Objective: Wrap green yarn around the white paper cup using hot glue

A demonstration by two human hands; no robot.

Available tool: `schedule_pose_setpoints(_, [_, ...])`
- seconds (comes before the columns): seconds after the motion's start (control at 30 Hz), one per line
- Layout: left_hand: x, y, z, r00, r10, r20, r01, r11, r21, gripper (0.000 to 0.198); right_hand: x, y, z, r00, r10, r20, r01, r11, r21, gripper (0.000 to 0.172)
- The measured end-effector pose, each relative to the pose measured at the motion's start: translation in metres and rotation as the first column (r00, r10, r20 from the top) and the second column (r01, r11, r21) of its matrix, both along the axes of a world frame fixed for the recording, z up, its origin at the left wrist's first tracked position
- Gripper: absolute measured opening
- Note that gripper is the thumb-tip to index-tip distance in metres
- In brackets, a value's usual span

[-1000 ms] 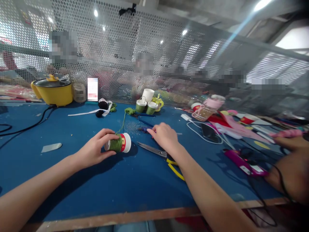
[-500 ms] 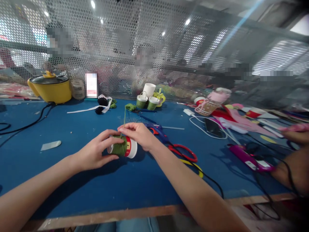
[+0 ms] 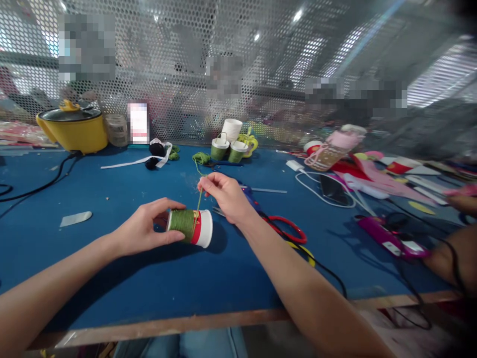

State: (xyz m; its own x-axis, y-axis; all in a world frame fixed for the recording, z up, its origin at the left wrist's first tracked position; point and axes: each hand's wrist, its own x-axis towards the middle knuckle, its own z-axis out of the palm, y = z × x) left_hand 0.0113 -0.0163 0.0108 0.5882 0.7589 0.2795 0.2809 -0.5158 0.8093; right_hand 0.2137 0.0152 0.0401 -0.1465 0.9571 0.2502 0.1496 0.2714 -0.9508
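Observation:
A small paper cup lies on its side on the blue table, its body wrapped in green yarn with a red and white rim showing. My left hand is closed round the cup's base end. My right hand pinches a strand of green yarn just above the cup, pulled taut up from the wrapping. The strand runs on to a loose green yarn bundle farther back.
Red and yellow handled scissors lie right of my right hand. Finished green cups stand at the back, a yellow pot at far left with black cables. Another person's arm and a purple tool are at right.
My right hand left the table by the scissors, came to the cup, took the yarn strand and lifted it. The left hand kept hold of the cup.

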Motion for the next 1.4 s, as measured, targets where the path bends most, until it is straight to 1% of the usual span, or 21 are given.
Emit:
schedule_pose_setpoints(0.2, [0.001,-0.003,0.001,0.997,-0.035,-0.068,0.042,0.995,0.092,0.041,-0.002,0.003,-0.004,0.998,0.030,0.055,-0.032,0.998,0.048,0.022])
schedule_pose_setpoints(0.33, [0.002,-0.004,0.001,0.997,-0.053,-0.061,0.061,0.988,0.142,0.041,-0.004,0.003,-0.005,0.997,0.020,0.081,-0.025,0.998,0.058,0.022])
schedule_pose_setpoints(0.47, [0.001,-0.005,0.001,0.998,-0.061,-0.030,0.067,0.970,0.234,0.043,-0.004,0.004,-0.008,0.993,0.031,0.117,-0.031,1.000,-0.005,0.021])
schedule_pose_setpoints(0.67, [0.000,-0.007,0.004,0.996,-0.062,-0.068,0.083,0.923,0.375,0.043,-0.005,0.000,-0.005,0.989,0.057,0.136,-0.044,0.994,-0.096,0.019])
schedule_pose_setpoints(0.83, [0.000,-0.007,0.004,0.995,-0.061,-0.082,0.091,0.895,0.436,0.042,-0.006,-0.005,-0.001,0.986,0.090,0.140,-0.063,0.981,-0.183,0.018])
schedule_pose_setpoints(1.0, [-0.001,-0.008,0.003,0.992,-0.070,-0.105,0.112,0.866,0.487,0.042,-0.005,-0.007,0.002,0.975,0.152,0.161,-0.107,0.960,-0.257,0.019])
schedule_pose_setpoints(1.23, [0.000,-0.008,0.002,0.988,-0.054,-0.142,0.124,0.830,0.543,0.041,0.000,-0.004,0.000,0.937,0.211,0.279,-0.117,0.941,-0.317,0.021])
schedule_pose_setpoints(1.4, [0.000,-0.008,0.001,0.988,-0.046,-0.145,0.124,0.799,0.588,0.038,0.003,0.000,-0.004,0.883,0.231,0.408,-0.121,0.953,-0.277,0.021])
